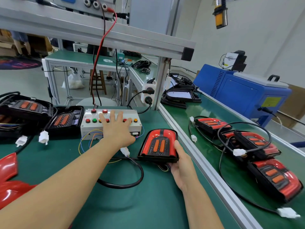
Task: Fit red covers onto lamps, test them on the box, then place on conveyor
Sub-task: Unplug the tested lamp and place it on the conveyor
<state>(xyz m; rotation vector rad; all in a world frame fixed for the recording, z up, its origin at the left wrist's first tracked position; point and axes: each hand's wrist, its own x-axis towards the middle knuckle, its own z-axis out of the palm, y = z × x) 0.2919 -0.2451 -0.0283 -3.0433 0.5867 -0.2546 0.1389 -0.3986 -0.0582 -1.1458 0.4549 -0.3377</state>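
**Covered lamp held by the test box, left hand spread over the buttons**

At the near left edge, loose red covers [8, 176] are cut off by the frame, so their full shape cannot be made out. The right hand [182, 166] grips the near right corner of the covered lamp [158, 145]; its thumb lies along the lamp's right side, while the other fingers are tucked beneath and hidden. The lamp rests on the green table [148, 204], tilted up toward the camera, just right of the test box [110, 123]. It shows a glossy red cover with a black centre strip and two orange bars in a dark grille. Its black cable [132, 179] loops across the mat to a white plug [125, 151] lying near the box.

The left hand [118, 128] lies flat on the box with straight, spread fingers, covering several buttons; which one it presses cannot be told. Uncovered lamps [49, 114] sit left of the box.

Across the aluminium rail, the conveyor [206, 113] carries finished lamps [250, 146] with tangled cables; the nearest one is blurred. Farther along lie black housings [179, 95], and beyond the belt stands a blue machine [239, 90].
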